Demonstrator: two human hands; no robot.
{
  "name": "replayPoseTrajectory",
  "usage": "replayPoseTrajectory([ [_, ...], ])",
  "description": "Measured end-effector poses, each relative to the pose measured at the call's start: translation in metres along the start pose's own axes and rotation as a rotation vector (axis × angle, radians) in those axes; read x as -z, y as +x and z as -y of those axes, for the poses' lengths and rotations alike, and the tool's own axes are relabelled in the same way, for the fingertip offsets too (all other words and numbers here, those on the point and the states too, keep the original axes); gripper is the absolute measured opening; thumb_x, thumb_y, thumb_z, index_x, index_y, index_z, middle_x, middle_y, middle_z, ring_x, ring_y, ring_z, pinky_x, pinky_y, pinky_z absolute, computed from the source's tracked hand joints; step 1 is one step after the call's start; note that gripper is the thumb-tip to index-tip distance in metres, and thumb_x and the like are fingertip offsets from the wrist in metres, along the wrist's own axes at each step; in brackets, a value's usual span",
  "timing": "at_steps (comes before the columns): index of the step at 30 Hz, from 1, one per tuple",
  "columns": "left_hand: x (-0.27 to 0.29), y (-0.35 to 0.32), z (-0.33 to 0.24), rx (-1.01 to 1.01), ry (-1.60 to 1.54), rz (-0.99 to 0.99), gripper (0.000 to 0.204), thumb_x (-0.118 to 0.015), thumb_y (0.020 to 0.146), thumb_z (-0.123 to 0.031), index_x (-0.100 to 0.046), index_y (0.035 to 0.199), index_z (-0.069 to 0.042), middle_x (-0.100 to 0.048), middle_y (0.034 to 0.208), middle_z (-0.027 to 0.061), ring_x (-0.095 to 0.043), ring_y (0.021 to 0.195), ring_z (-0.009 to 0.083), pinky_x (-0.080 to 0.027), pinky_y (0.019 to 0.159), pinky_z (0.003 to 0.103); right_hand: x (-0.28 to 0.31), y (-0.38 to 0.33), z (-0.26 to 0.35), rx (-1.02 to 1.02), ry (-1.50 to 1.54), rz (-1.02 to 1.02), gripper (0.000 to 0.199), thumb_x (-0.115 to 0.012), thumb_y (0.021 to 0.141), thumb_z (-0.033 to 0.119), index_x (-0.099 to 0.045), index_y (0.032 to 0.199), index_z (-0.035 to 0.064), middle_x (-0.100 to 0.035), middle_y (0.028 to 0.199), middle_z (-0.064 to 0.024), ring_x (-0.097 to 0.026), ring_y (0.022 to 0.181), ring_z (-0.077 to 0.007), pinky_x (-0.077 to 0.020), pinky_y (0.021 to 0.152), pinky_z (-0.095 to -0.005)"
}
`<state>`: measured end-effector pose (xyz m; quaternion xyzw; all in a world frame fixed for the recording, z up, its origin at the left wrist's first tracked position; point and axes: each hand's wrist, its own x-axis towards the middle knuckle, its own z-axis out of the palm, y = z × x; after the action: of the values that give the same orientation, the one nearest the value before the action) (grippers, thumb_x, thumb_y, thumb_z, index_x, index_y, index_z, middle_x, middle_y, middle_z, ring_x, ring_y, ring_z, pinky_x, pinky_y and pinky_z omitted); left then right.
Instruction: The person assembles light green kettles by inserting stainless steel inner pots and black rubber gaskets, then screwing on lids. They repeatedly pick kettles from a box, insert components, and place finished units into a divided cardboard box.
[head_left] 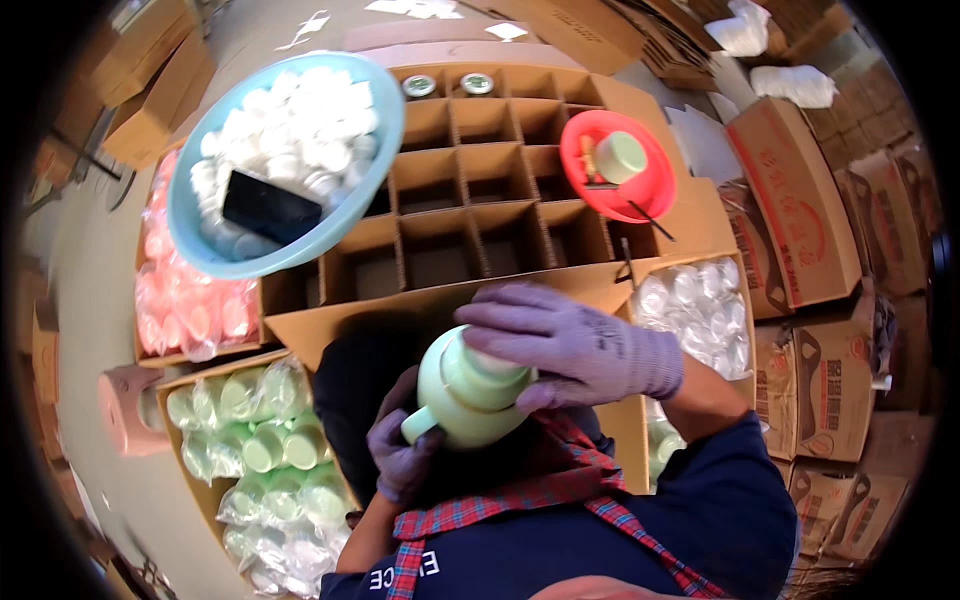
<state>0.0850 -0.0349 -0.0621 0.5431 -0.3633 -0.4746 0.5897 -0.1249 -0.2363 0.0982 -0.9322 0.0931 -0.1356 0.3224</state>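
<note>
A mint-green vacuum flask (462, 395) with a side handle is tilted in front of my body, above my lap. My left hand (402, 455), in a purple-grey knitted glove, is closed round its handle side; some of those fingers are hidden behind the body. From the right, my right hand (580, 345), gloved alike, reaches over the flask's top. Its fingers curl round a white stopper (490, 357) at the mouth, mostly covered by the glove.
Ahead stands a divided carton (430, 235) with two lidded items in back cells. On it rest a blue basin (390, 150) of white stoppers with a phone (270, 207), and a red bowl (655, 190) holding a green cup. Cartons of bagged green cups (265, 447) and pink parts (190, 310) flank me.
</note>
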Motion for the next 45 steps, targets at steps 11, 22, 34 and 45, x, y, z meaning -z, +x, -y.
replayPoseTrajectory([
  [11,-0.017,0.0,-0.011,-0.006,0.014,-0.111,0.047,-0.081,0.084,-0.041,-0.068,0.092,0.004,-0.067,0.098,0.0052,-0.055,0.08,0.0087,-0.044,0.071,0.027,0.095,-0.046,-0.207,-0.858,-1.056,-0.71,0.1,-0.079,0.073,0.049,-0.036,0.154,0.0092,-0.038,0.152,-0.0278,-0.043,0.135,-0.0441,-0.0366,0.111,-0.0552],
  [22,-0.006,-0.001,-0.018,-0.044,0.003,0.01,0.038,-0.084,0.082,-0.031,-0.064,0.075,0.001,-0.069,0.114,0.0127,-0.061,0.09,0.0118,-0.048,0.075,0.028,0.034,-0.008,-0.034,0.144,0.09,-0.029,0.093,-0.087,0.067,0.018,-0.044,0.149,0.0042,-0.05,0.144,-0.0207,-0.048,0.134,-0.0381,-0.0377,0.114,-0.0419],
  [34,-0.013,-0.03,-0.048,-0.298,0.206,0.04,0.029,-0.083,0.079,-0.023,-0.074,0.089,0.003,-0.057,0.139,0.0229,-0.059,0.124,0.033,-0.046,0.104,0.04,0.035,-0.015,0.042,-0.297,0.063,0.211,0.083,-0.08,0.082,0.026,-0.04,0.152,0.0043,-0.06,0.125,-0.0197,-0.066,0.096,-0.0325,-0.0525,0.084,-0.0376],
  [45,-0.066,-0.083,-0.034,-0.784,0.339,-0.007,0.041,-0.079,0.072,-0.022,-0.062,0.102,0.0,-0.037,0.152,0.0285,-0.032,0.142,0.0532,-0.022,0.116,0.066,-0.024,-0.108,-0.032,-0.463,0.687,-0.14,0.059,-0.041,0.106,0.038,-0.043,0.149,-0.0021,-0.047,0.15,-0.0153,-0.043,0.14,-0.0253,-0.0359,0.114,-0.0376],
])
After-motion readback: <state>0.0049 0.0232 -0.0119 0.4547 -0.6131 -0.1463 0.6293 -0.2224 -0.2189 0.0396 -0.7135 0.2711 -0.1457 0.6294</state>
